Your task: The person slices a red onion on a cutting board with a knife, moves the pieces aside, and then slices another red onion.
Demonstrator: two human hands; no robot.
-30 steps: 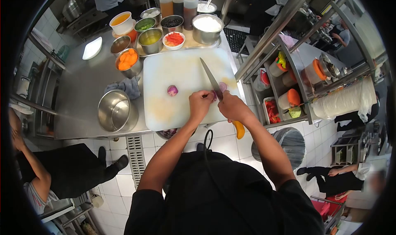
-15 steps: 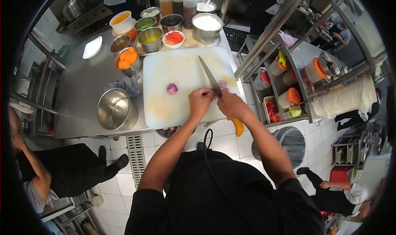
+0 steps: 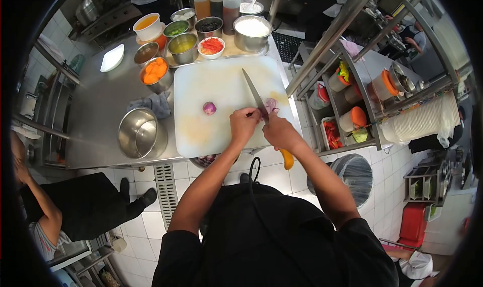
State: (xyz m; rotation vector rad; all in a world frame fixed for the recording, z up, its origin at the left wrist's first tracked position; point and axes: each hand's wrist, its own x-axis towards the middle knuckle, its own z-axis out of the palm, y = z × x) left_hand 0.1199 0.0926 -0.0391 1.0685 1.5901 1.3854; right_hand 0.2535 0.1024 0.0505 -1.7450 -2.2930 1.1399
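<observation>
A long knife (image 3: 255, 90) with a yellow handle is gripped by my right hand (image 3: 282, 132), its blade pointing away over the white cutting board (image 3: 221, 80). Against the left side of the blade, my left hand (image 3: 243, 124) is closed on a piece of red onion, mostly hidden by the fingers. Sliced red onion (image 3: 270, 104) lies just right of the blade. Another piece of red onion (image 3: 210, 108) rests on the board, left of my hands.
An empty steel pot (image 3: 143, 133) and a grey cloth (image 3: 152, 104) stand left of the board. Behind it are bowls of carrots (image 3: 155, 71), red strips (image 3: 211, 47) and white powder (image 3: 252, 28). A co-worker (image 3: 75, 206) stands at the left; a lined bin (image 3: 348, 178) is at the right.
My right hand and the knife handle have shifted slightly left. More onion slices show right of the blade. The co-worker at the lower right has moved down, mostly out of view.
</observation>
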